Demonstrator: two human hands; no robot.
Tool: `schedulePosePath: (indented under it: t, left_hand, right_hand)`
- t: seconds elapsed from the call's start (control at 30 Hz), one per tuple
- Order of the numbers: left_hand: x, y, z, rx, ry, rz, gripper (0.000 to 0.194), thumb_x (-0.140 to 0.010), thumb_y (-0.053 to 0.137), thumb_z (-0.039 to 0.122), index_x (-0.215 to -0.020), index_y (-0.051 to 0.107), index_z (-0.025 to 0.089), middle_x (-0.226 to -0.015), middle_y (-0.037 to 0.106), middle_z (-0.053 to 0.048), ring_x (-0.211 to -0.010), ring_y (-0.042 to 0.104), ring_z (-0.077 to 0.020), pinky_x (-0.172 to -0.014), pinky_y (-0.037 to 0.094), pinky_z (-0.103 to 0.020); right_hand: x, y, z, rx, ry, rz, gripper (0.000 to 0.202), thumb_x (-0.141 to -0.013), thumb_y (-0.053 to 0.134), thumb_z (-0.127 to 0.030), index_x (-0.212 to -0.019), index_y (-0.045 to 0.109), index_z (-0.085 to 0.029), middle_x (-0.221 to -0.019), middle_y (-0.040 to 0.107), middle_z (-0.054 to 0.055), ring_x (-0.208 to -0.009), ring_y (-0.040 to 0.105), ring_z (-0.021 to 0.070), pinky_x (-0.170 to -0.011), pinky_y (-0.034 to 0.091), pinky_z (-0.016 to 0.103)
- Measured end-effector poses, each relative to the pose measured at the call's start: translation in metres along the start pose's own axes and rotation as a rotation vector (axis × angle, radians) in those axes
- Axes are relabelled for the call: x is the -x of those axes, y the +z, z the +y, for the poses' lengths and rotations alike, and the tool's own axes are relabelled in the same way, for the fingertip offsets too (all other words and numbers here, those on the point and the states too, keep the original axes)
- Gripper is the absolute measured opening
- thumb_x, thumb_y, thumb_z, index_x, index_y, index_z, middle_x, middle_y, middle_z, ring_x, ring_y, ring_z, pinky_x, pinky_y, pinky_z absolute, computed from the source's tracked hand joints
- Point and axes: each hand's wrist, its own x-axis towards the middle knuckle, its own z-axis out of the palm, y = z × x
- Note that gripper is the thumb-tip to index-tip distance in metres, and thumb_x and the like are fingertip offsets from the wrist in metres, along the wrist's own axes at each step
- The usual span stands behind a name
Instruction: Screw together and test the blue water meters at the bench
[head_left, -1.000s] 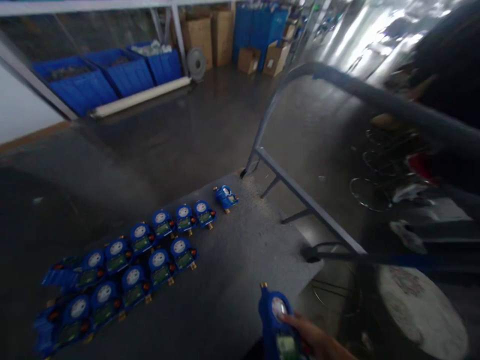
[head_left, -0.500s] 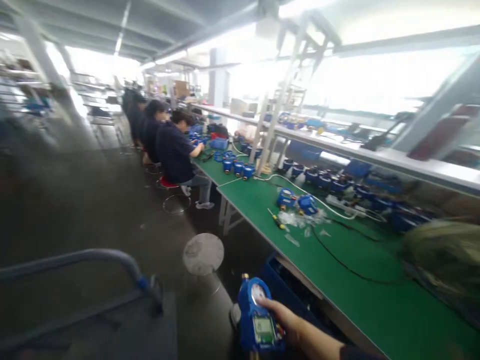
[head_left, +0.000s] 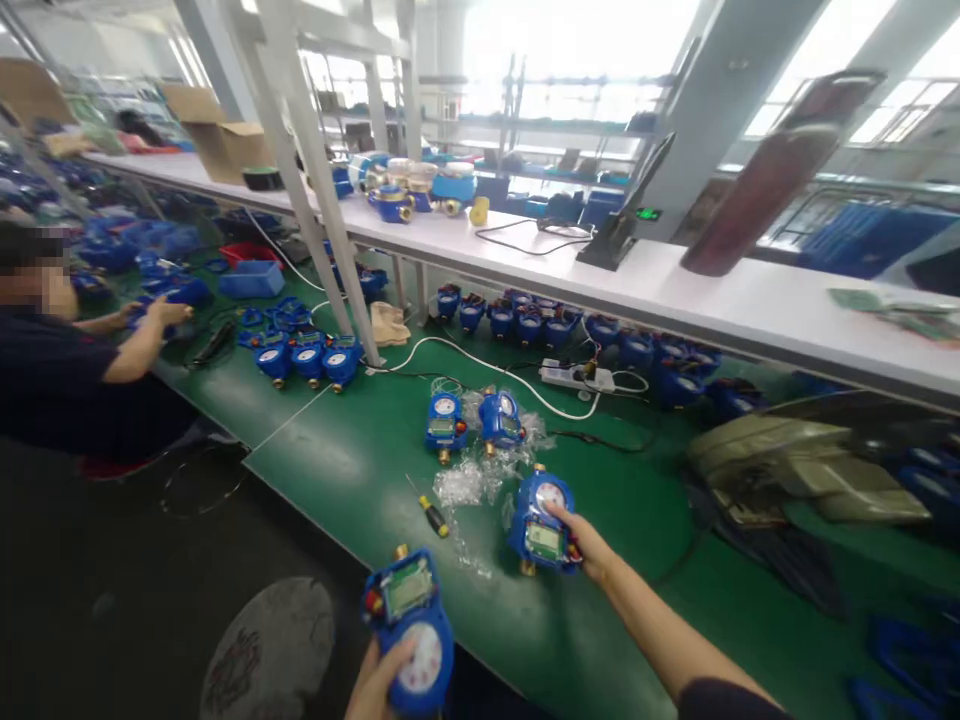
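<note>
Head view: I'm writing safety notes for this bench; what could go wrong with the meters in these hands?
The left hand holds a meter that appears over the bench's front edge; a slip might drop it. The right hand holds another meter near crumpled plastic wrap, which might tilt it if set there. The screwdriver near both could be knocked.
</note>
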Motion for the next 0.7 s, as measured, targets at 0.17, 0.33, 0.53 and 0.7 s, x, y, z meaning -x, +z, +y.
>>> schedulePosePath:
  t: [0.17,0.33,0.53,0.7]
  left_hand:
    - [-0.094,0.102,0.056,0.072,-0.157,-0.255,0.081,-0.053,0.088,0.045,-0.124,0.055,0.024,-0.108,0.074,-0.009,-0.096,0.072,-0.0323,-0.073,0.06,-0.037]
    - [-0.152,0.165,0.073,0.052,-0.223,-0.239,0.078,-0.055,0.088,0.044,-0.123,0.057,0.021,-0.11,0.074,-0.012,-0.093,0.073,-0.0332,-0.064,0.059,-0.037]
    - [-0.187,0.195,0.081,0.011,-0.237,-0.161,0.07,-0.076,0.077,0.043,-0.135,0.049,0.018,-0.116,0.071,-0.015,-0.097,0.072,-0.0296,-0.075,0.06,-0.04]
    - [-0.188,0.207,0.081,-0.074,-0.172,-0.109,0.059,-0.084,0.07,0.033,-0.136,0.049,0.018,-0.118,0.07,-0.014,-0.098,0.071,-0.0259,-0.084,0.059,-0.042]
  right_hand:
    - [-0.076,-0.038,-0.07,0.033,-0.009,0.136,0.037,-0.082,0.078,-0.029,-0.108,0.067,-0.006,-0.087,0.079,0.014,-0.073,0.077,0.0242,-0.079,0.064,0.037]
    - [-0.126,-0.052,-0.099,0.07,0.046,0.13,0.031,-0.087,0.073,-0.029,-0.107,0.067,-0.006,-0.09,0.079,0.016,-0.076,0.077,0.0233,-0.083,0.063,0.037]
    - [-0.157,-0.054,-0.124,0.093,0.169,0.043,0.031,-0.088,0.072,-0.03,-0.108,0.068,-0.006,-0.092,0.079,0.017,-0.08,0.078,0.0256,-0.091,0.061,0.044]
    - [-0.17,-0.061,-0.133,0.152,0.22,0.032,0.035,-0.089,0.071,-0.037,-0.108,0.069,-0.007,-0.092,0.079,0.016,-0.086,0.078,0.0265,-0.094,0.059,0.044]
